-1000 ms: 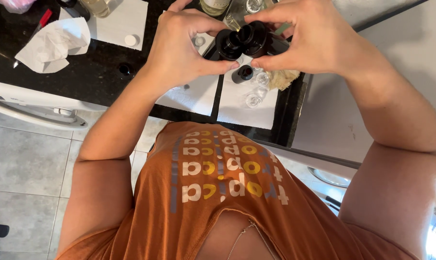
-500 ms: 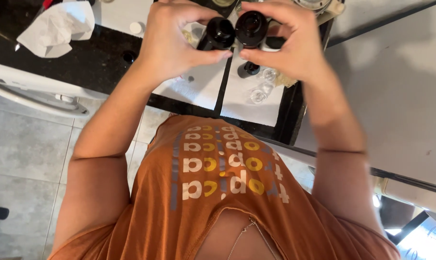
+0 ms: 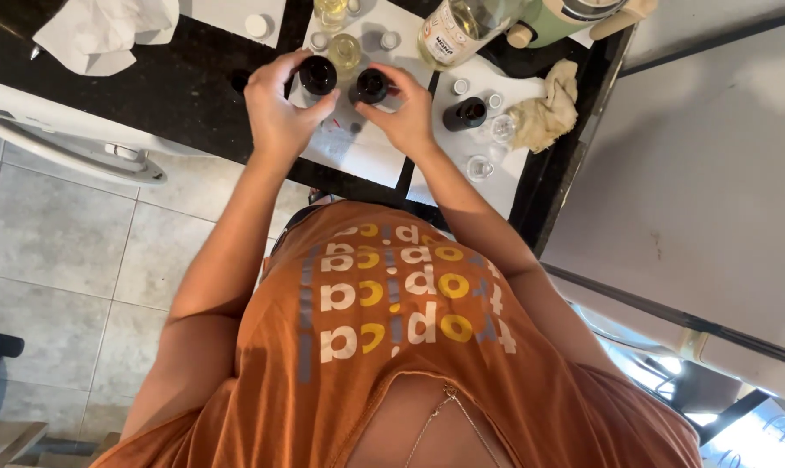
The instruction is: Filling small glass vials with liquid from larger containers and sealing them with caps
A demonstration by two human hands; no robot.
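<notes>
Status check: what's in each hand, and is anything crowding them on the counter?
Left hand grips one small dark bottle. Right hand grips another. Third dark bottle, caps and small clear jars close by on white paper.

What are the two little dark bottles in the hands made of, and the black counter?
The small dark bottle in the left hand and the one in the right hand look like dark glass, smooth and shiny, though dark plastic is possible. The black counter looks like polished stone: glossy and faintly speckled.
</notes>
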